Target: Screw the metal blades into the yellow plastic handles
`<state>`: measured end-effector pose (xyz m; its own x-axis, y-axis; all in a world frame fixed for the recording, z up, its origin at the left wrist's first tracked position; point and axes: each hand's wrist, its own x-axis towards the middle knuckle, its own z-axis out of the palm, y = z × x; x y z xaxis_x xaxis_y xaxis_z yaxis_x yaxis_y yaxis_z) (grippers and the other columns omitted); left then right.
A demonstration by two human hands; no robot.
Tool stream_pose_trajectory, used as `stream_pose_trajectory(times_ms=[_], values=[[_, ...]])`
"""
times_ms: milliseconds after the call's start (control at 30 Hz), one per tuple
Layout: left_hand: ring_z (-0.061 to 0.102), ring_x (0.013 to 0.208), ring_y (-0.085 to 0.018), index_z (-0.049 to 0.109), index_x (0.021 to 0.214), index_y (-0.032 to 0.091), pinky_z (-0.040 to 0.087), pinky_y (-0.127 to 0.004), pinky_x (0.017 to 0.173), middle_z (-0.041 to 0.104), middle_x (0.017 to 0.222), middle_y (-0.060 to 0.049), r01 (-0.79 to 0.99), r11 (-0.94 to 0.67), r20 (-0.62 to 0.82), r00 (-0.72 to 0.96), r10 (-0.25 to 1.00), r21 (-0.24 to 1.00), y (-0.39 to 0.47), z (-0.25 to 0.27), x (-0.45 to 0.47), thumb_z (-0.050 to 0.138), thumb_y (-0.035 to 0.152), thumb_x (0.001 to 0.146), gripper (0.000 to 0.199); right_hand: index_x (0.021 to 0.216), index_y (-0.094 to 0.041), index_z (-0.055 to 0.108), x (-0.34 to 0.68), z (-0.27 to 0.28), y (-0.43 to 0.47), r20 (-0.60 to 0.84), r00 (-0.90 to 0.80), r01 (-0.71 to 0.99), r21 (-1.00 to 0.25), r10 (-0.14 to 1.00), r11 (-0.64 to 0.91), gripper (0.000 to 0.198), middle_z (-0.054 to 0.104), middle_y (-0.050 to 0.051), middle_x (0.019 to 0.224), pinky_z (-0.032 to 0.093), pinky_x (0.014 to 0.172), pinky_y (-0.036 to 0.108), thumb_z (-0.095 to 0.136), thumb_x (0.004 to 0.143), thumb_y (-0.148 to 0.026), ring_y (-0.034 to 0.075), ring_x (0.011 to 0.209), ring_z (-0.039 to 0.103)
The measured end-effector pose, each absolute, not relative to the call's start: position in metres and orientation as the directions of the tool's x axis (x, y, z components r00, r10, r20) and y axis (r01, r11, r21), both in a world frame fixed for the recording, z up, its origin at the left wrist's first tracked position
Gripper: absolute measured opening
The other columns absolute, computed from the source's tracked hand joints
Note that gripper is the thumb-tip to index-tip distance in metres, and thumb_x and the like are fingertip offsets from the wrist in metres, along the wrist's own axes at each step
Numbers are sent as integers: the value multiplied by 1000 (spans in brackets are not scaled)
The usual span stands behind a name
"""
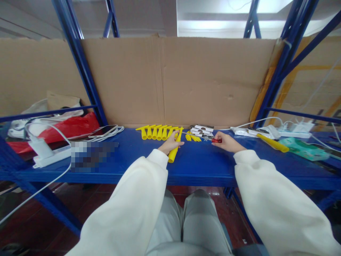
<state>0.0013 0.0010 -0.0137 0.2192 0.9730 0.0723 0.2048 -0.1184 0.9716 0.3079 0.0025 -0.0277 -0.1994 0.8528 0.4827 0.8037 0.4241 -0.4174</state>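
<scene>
My left hand (169, 143) is closed around a yellow tapered plastic tube (173, 155), whose wide hollow end points toward me. My right hand (226, 142) grips a screwdriver (216, 140) by its red handle. The thin shaft runs left toward the upper part of the held tube; whether the tip touches it I cannot tell. Beyond my left hand stands a row of several similar yellow pieces (152, 133). Between my hands lie small yellow parts (196, 138) and a few tiny metal bits. Behind them is a stack of small white packets or boxes (203, 128).
A cardboard sheet (199, 81) backs the blue shelf (202, 163). To the left are a white power strip (53, 156), a phone with cable (103, 131) and a red bag (69, 128). Rightward lie another yellow piece (273, 143), a green plastic packet (306, 149) and cables.
</scene>
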Motion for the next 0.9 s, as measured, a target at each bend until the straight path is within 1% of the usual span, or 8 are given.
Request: stream_pose_trajectory(times_ms=[133, 267, 367, 433, 500, 567, 733, 900], values=[[59, 66, -9, 54, 138, 23, 54, -26, 72, 60, 108, -6, 209, -160, 130, 151, 980, 965, 10, -18, -1, 75, 4, 71, 73, 76, -22, 58, 308, -24, -1, 497, -275, 798, -360, 823, 484, 24, 70, 4, 76, 46, 64, 31, 64, 79, -45, 21, 70, 62], [64, 87, -16, 59, 134, 21, 53, -32, 86, 59, 122, -9, 245, -192, 171, 105, 980, 950, 16, -20, -1, 76, 3, 67, 72, 80, -22, 63, 306, -21, -3, 461, -319, 781, -367, 828, 505, 25, 72, 6, 80, 48, 71, 34, 58, 84, -47, 23, 76, 65], [63, 101, -20, 60, 134, 20, 52, -33, 90, 58, 125, -11, 253, -206, 189, 89, 978, 945, 16, -18, 0, 73, 0, 66, 71, 82, -22, 61, 306, -24, -1, 466, -288, 774, -401, 836, 490, 25, 72, 7, 83, 50, 73, 35, 63, 80, -46, 23, 78, 66], [62, 105, -21, 60, 133, 20, 53, -33, 90, 57, 127, -12, 255, -203, 187, 86, 979, 945, 15, -17, 0, 71, -2, 66, 72, 85, -22, 58, 308, -28, 2, 474, -247, 784, -414, 845, 462, 28, 71, 5, 81, 50, 70, 33, 70, 75, -46, 22, 73, 65], [62, 104, -20, 61, 133, 20, 54, -31, 88, 57, 129, -12, 247, -197, 180, 89, 980, 949, 15, -17, 0, 70, -5, 65, 73, 85, -23, 56, 310, -30, 5, 480, -214, 802, -411, 851, 433, 29, 70, 3, 77, 48, 64, 31, 72, 73, -44, 19, 67, 62], [64, 96, -17, 60, 135, 21, 56, -28, 80, 55, 133, -13, 230, -178, 159, 96, 983, 957, 15, -17, 1, 68, -7, 65, 76, 83, -23, 54, 311, -31, 5, 489, -210, 813, -394, 847, 429, 27, 68, 2, 74, 46, 61, 30, 70, 74, -43, 18, 64, 60], [63, 71, -11, 56, 141, 21, 54, -21, 53, 50, 138, -17, 175, -124, 106, 105, 989, 977, 12, -15, 2, 69, -7, 65, 82, 75, -22, 57, 305, -23, -4, 479, -286, 792, -369, 830, 486, 26, 69, 5, 74, 46, 65, 33, 64, 79, -47, 21, 68, 62], [64, 69, -9, 54, 142, 22, 55, -18, 48, 50, 142, -18, 123, -96, 85, 92, 992, 988, 7, -11, 4, 66, -9, 65, 84, 78, -21, 62, 301, -20, -6, 455, -330, 747, -409, 827, 523, 30, 71, 7, 77, 48, 71, 36, 59, 82, -50, 23, 72, 63]])
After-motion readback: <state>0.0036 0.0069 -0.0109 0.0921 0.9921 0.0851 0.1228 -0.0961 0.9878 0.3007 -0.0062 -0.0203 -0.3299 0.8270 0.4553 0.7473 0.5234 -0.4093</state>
